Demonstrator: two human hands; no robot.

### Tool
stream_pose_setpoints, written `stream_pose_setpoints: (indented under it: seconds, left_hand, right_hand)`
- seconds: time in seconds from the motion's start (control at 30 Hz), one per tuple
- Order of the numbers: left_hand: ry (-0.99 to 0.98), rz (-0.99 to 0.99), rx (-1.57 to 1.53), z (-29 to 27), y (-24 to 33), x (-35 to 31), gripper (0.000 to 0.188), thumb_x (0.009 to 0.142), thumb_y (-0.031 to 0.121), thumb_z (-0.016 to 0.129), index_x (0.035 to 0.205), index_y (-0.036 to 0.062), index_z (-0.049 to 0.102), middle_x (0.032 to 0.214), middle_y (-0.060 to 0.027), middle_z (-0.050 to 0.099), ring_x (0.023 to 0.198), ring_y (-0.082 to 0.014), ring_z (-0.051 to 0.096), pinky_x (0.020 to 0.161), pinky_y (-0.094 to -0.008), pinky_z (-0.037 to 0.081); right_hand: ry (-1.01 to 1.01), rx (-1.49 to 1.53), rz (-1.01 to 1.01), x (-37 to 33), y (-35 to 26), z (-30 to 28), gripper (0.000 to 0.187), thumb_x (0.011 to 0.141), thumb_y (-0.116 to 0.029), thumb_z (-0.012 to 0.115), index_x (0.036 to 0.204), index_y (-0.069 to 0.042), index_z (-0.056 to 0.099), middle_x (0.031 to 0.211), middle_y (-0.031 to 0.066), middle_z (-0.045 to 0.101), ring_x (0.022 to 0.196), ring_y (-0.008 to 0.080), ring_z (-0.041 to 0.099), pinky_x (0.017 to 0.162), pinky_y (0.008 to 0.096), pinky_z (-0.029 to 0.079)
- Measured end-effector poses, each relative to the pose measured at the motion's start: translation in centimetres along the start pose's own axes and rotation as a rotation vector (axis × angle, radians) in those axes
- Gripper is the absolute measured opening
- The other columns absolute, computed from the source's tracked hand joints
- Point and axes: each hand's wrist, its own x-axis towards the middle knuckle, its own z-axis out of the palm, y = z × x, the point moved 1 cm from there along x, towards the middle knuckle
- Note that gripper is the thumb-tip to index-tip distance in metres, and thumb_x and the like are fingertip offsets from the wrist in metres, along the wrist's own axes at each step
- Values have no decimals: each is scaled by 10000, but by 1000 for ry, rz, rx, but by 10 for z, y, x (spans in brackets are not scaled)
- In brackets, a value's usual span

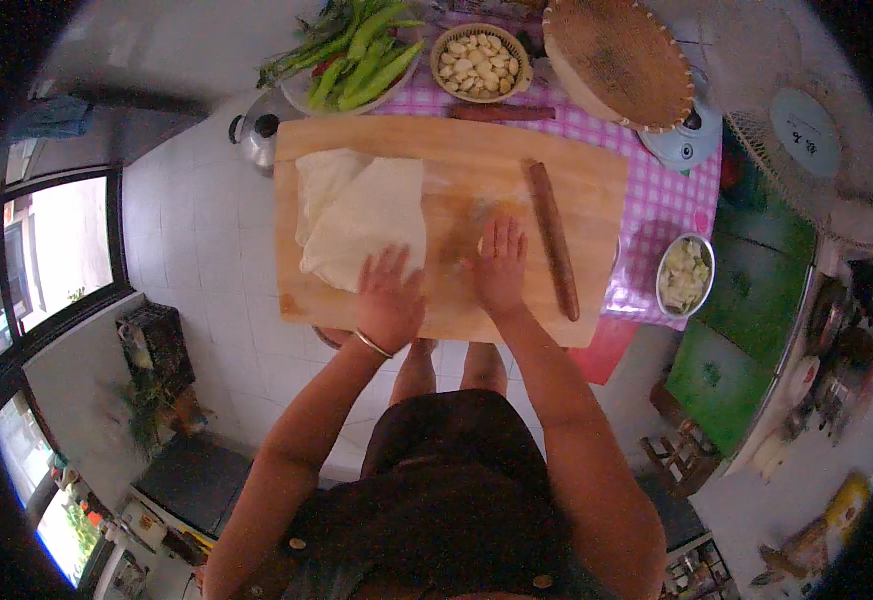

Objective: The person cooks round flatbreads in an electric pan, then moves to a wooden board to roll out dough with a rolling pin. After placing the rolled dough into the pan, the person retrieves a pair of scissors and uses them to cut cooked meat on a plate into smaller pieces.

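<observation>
Right now both my palms are pressed flat on the wooden board [456, 160], fingers spread wide and gripping nothing. My left hand [389, 298] lies on the near corner of the folded sheet of pale dough [366, 215], which covers the left half of the board; my right hand [499, 265] is on bare wood just beside the dough, where the board looks dusted and a little blurred. The rolling pin [553, 240] lies to the right of my right hand, close but not touching it, running from the far side of the board toward the near edge.

Beyond the board, on the pink checked surface [656, 190], stand a plate of green pods [356, 60], a small basket of pale pieces [480, 62], a round woven lid [616, 60] and, at the right edge, a metal bowl of chopped pale vegetable [684, 275]. A metal kettle [256, 135] sits lower down at the left, off the surface.

As I judge it, the main risk is the board itself: its near edge seems to overhang the surface above my feet, so leaning hard on that side could tip or slide it. The thin dough could also tear or stick under my left palm if I drag it, and a careless sweep of my right hand could set the pin rolling toward the bowl.
</observation>
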Motion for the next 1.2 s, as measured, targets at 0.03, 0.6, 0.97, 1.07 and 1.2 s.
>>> stream_pose_setpoints:
  seconds: [0.03,0.6,0.97,1.07,1.2]
  left_hand:
    - [37,-51,-1,0,-6,1,413,713,203,605,1089,38,566,1324,-151,410,1243,-340,354,1032,-515,234]
    - [12,108,-123,23,43,14,522,694,167,611,1194,55,510,1268,-150,448,1240,-349,359,1031,-511,250]
    - [-228,166,8,115,84,72,868,794,537,512,1385,-14,197,1482,-151,98,1367,-298,115,1099,-445,61]
    - [-284,178,58,120,80,76,860,810,559,467,1386,-18,191,1481,-156,105,1370,-291,113,1098,-444,50]
    - [-129,168,16,93,61,74,836,820,544,458,1383,-20,207,1474,-169,130,1371,-294,108,1085,-474,97]
  right_hand:
    - [3,7,-11,1,2,6,829,737,-346,661,1360,15,252,1418,201,253,1324,363,213,1057,502,196]
    - [-4,135,-33,-1,22,13,708,831,-388,541,1352,14,281,1434,208,224,1333,357,204,1057,506,192]
    - [212,123,286,-71,111,-19,516,778,-35,549,1272,-12,402,1174,216,459,1068,371,441,890,439,390]
    - [187,162,295,-71,119,-21,473,781,-39,540,1242,-13,438,1157,203,477,1035,359,459,880,440,396]
    - [-23,190,171,-68,119,-38,499,751,-55,572,1232,10,455,1136,208,499,1050,363,467,893,410,402]
